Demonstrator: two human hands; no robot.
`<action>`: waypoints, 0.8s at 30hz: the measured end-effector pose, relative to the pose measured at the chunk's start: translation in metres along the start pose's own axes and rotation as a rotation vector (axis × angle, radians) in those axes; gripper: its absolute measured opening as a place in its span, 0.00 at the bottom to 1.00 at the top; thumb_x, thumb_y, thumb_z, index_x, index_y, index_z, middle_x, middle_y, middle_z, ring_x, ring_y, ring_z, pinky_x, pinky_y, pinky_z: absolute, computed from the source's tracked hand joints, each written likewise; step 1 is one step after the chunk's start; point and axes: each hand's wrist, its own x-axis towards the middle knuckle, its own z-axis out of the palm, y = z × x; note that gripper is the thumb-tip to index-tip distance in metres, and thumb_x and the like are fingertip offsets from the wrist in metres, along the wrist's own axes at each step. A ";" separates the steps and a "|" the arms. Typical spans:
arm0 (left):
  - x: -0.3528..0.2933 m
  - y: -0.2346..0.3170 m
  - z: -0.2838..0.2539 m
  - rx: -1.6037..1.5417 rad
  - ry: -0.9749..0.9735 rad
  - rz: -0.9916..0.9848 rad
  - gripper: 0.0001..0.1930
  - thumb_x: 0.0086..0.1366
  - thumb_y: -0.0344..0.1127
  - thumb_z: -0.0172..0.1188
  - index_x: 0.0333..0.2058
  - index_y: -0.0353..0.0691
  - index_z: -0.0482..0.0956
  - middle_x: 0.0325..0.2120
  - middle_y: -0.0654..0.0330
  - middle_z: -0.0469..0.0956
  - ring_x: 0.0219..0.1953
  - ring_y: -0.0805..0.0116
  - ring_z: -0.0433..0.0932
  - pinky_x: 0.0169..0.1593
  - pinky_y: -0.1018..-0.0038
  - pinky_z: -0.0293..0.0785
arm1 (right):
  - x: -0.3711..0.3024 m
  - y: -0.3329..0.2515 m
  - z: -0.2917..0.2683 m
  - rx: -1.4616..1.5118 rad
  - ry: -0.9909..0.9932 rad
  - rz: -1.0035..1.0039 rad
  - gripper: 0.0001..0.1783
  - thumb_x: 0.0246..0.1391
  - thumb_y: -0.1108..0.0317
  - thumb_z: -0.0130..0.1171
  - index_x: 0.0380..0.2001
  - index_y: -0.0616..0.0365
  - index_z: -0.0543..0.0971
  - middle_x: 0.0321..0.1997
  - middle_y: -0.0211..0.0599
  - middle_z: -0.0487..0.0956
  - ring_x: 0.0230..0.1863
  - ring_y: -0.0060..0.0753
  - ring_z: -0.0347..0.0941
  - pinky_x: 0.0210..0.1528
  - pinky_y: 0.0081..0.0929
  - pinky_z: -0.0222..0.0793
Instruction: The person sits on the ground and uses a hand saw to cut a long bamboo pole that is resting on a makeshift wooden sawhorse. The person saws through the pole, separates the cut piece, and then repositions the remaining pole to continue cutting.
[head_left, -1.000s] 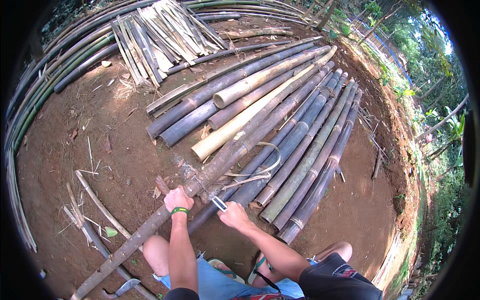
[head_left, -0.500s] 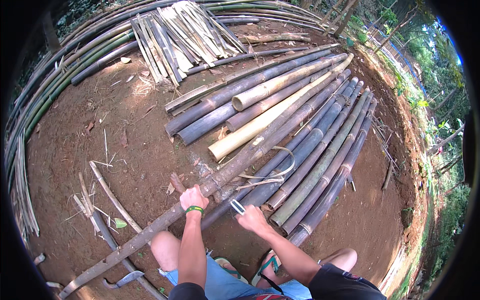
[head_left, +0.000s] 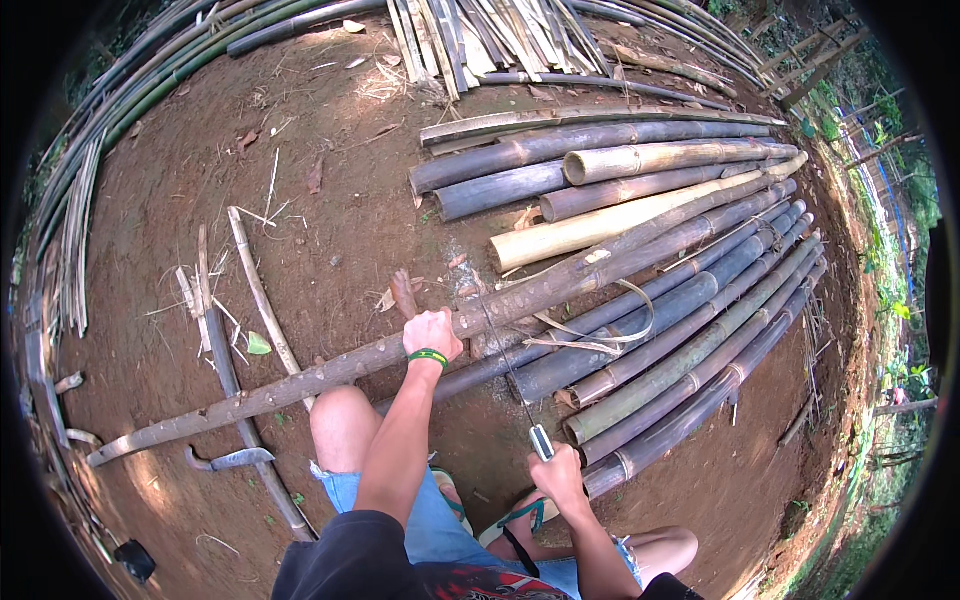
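A long rough-barked wooden pole (head_left: 290, 388) runs slantwise in front of me, from the lower left to the stacked bamboo at upper right. My left hand (head_left: 434, 334), with a green and yellow band at its wrist, is closed over it beside my knee. In my right hand (head_left: 560, 476) is the handle of a handsaw (head_left: 541, 441), low and to the right of the pole. From the handle the saw's thin dark blade stretches up and lies across the pole, just right of my left hand. How deep the teeth sit cannot be seen.
Thick dark bamboo poles (head_left: 690, 290) lie side by side at the right, with a loose bamboo strip (head_left: 645, 315) curling over them. Split bamboo slats (head_left: 490, 40) are piled at the back. A curved-handled machete (head_left: 235, 459) rests at lower left near thinner sticks (head_left: 260, 290).
My right hand has drawn back toward me, away from the pole, so more of the saw blade shows. My left hand keeps its grip on the pole. The view has turned.
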 end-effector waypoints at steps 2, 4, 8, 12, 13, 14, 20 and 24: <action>-0.002 0.003 0.005 -0.008 0.037 0.002 0.11 0.51 0.36 0.63 0.34 0.42 0.85 0.29 0.49 0.86 0.34 0.52 0.88 0.40 0.60 0.84 | 0.022 -0.010 0.000 -0.035 0.009 0.018 0.18 0.49 0.62 0.61 0.33 0.69 0.85 0.36 0.71 0.81 0.44 0.72 0.80 0.53 0.57 0.74; 0.001 0.012 0.002 -0.033 0.043 0.035 0.11 0.51 0.36 0.63 0.34 0.43 0.85 0.30 0.49 0.86 0.34 0.51 0.88 0.40 0.60 0.84 | 0.080 -0.050 0.013 0.006 0.094 -0.082 0.17 0.50 0.61 0.61 0.34 0.68 0.85 0.36 0.70 0.81 0.44 0.73 0.79 0.52 0.56 0.75; 0.007 0.018 -0.020 -0.006 -0.015 0.050 0.12 0.50 0.36 0.64 0.34 0.44 0.86 0.32 0.48 0.87 0.37 0.52 0.88 0.42 0.60 0.84 | 0.101 -0.098 0.000 0.052 0.106 -0.144 0.18 0.51 0.62 0.62 0.34 0.70 0.84 0.35 0.69 0.81 0.43 0.72 0.79 0.52 0.55 0.75; 0.001 0.004 -0.016 -0.023 -0.050 -0.024 0.15 0.50 0.37 0.64 0.38 0.44 0.86 0.32 0.48 0.86 0.38 0.51 0.87 0.44 0.58 0.84 | -0.006 0.009 -0.004 0.046 0.034 -0.065 0.18 0.49 0.62 0.61 0.32 0.70 0.84 0.34 0.71 0.81 0.42 0.72 0.80 0.52 0.56 0.75; -0.001 0.008 -0.012 -0.025 -0.048 -0.046 0.15 0.50 0.37 0.64 0.38 0.45 0.86 0.32 0.48 0.86 0.38 0.51 0.87 0.43 0.59 0.84 | 0.008 0.010 -0.004 -0.009 0.047 -0.046 0.18 0.49 0.62 0.61 0.32 0.70 0.84 0.34 0.71 0.81 0.43 0.73 0.79 0.52 0.55 0.75; -0.007 0.010 -0.005 -0.019 -0.043 -0.031 0.14 0.50 0.37 0.64 0.37 0.44 0.86 0.32 0.49 0.87 0.38 0.51 0.88 0.43 0.59 0.84 | 0.021 -0.001 0.003 -0.044 0.063 0.001 0.18 0.49 0.62 0.60 0.32 0.69 0.84 0.34 0.71 0.81 0.43 0.73 0.79 0.53 0.55 0.75; 0.011 0.011 -0.024 -0.042 0.004 0.013 0.12 0.48 0.36 0.66 0.34 0.45 0.87 0.32 0.49 0.87 0.37 0.51 0.88 0.42 0.59 0.84 | 0.088 -0.074 -0.001 0.010 0.091 -0.170 0.18 0.51 0.61 0.62 0.33 0.70 0.84 0.36 0.71 0.81 0.44 0.73 0.79 0.52 0.56 0.75; 0.013 -0.001 -0.014 -0.051 0.026 -0.026 0.13 0.47 0.36 0.65 0.34 0.44 0.88 0.33 0.48 0.87 0.38 0.51 0.88 0.43 0.60 0.84 | -0.009 0.003 -0.017 0.033 0.047 -0.066 0.17 0.48 0.63 0.62 0.29 0.72 0.84 0.32 0.72 0.80 0.42 0.70 0.81 0.53 0.55 0.74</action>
